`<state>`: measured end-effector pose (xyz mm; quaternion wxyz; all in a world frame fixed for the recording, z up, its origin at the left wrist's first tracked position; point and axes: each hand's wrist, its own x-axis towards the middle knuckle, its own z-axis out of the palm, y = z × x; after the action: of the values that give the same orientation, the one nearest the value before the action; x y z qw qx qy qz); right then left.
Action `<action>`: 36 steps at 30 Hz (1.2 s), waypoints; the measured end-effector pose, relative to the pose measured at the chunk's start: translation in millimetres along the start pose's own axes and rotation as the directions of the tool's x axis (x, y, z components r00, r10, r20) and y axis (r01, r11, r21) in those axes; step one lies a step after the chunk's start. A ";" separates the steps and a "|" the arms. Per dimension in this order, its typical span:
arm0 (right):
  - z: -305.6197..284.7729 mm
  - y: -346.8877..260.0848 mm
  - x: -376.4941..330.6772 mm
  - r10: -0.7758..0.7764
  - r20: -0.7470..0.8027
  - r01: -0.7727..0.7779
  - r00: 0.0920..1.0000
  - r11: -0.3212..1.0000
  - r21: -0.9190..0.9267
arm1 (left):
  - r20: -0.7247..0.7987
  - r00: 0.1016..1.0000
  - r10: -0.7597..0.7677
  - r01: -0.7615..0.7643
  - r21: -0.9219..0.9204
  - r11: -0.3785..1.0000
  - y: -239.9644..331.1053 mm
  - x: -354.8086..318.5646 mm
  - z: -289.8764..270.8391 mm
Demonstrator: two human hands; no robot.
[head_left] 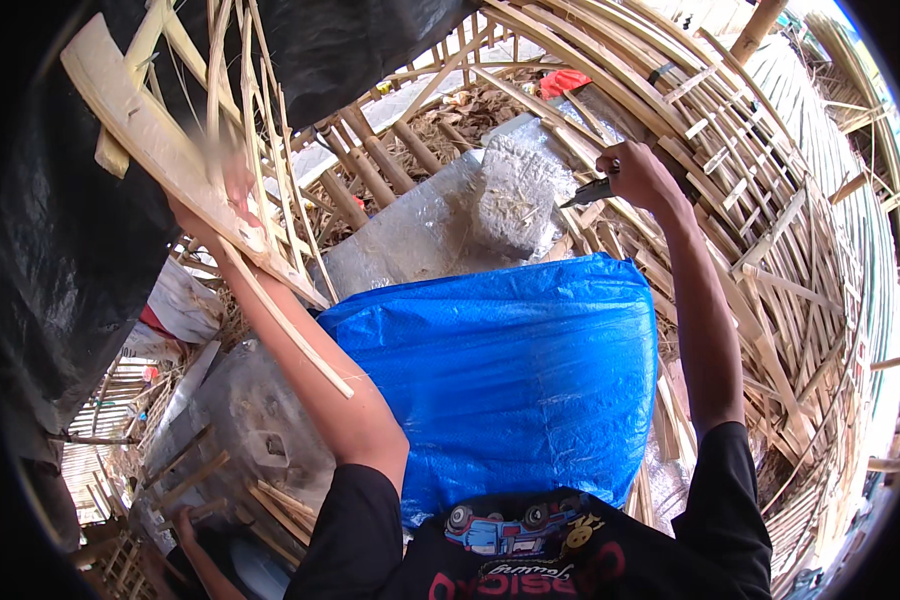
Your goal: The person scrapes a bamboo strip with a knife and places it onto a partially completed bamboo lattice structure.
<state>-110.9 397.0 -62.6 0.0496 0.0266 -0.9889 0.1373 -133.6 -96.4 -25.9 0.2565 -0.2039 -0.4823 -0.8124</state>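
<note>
Left hand (232, 195): I grip split bamboo strips (185, 165), fingers closed around them. Right hand (638, 175): clenched on knife (590, 190). Blue tarp (510, 370) across my lap.

Above the crinkled blue plastic tarp (515, 375), open room lies between the raised arms. Beyond the tarp a grey fibrous block (517, 205) blocks passage; split bamboo strips (770, 250) crowd its right, a black sheet (60, 230) its left.
</note>
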 end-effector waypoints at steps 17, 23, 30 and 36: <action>-11.4 -48.8 55.5 -0.250 -0.027 0.250 0.968 0.968 -0.014 | 0.194 0.981 -0.028 0.027 0.007 1.000 9.2 -6.0 13.5; -37.5 -21.8 40.6 -0.028 -0.249 0.111 0.968 0.939 0.325 | 0.535 0.843 -0.056 0.141 -0.120 0.983 6.6 17.7 -15.3; -31.9 -18.8 -4.2 0.295 -0.301 -0.061 0.907 0.800 0.597 | 0.004 0.994 -0.111 0.111 -0.100 0.989 15.9 0.9 33.4; -48.8 -40.8 4.2 -0.068 -0.120 0.033 0.990 0.961 -0.275 | -0.064 0.994 -0.092 0.084 -0.111 0.990 14.9 -4.0 40.4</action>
<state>-107.9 371.0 -4.5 0.1200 0.0359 -0.9921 0.0000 -117.8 -65.6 0.2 0.2255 -0.1678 -0.4369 -0.8545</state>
